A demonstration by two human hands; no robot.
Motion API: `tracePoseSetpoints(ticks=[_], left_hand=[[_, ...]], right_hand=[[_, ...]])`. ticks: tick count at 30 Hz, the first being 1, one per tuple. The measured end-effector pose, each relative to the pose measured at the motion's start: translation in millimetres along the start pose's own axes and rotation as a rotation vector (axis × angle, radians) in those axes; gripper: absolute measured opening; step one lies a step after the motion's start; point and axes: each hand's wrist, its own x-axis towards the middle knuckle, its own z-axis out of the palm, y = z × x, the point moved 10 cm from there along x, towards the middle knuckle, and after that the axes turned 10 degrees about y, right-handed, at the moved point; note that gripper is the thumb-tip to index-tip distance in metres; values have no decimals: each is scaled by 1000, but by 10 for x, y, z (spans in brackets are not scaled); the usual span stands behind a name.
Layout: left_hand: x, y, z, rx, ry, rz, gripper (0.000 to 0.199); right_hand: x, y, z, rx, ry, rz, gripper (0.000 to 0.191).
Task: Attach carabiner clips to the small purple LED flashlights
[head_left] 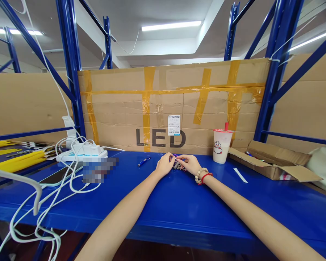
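My left hand (165, 165) and my right hand (190, 165) meet above the middle of the blue shelf top. Both have their fingers pinched together, the fingertips almost touching. Between and just below them is a small cluster of silvery and dark pieces (177, 165), with a bit of purple at its top edge. Its kind is too small and too covered by fingers to make out. A beaded bracelet (198, 176) and a red cord circle my right wrist. Left of my left hand lies a blue pen (144, 161).
A lidded drink cup (222, 146) with a red straw, a white paper strip (240, 175) and an open cardboard box (268, 170) stand or lie to the right. On the left are a power strip (95, 156), tangled white cables (54, 192) and a phone (58, 176). Cardboard (119, 112) walls the back.
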Motion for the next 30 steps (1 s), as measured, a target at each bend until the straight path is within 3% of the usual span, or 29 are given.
tracePoseSetpoints(ticks=[18, 24, 30], left_hand=[[25, 22, 43, 0, 0, 77, 21], [-30, 107, -34, 102, -8, 66, 22], [-34, 133, -59, 188, -11, 58, 25]], right_hand=[[-10, -105, -19, 86, 5, -80, 26], [-21, -146, -21, -7, 24, -136, 39], [-65, -290, -10, -188, 20, -243, 35]])
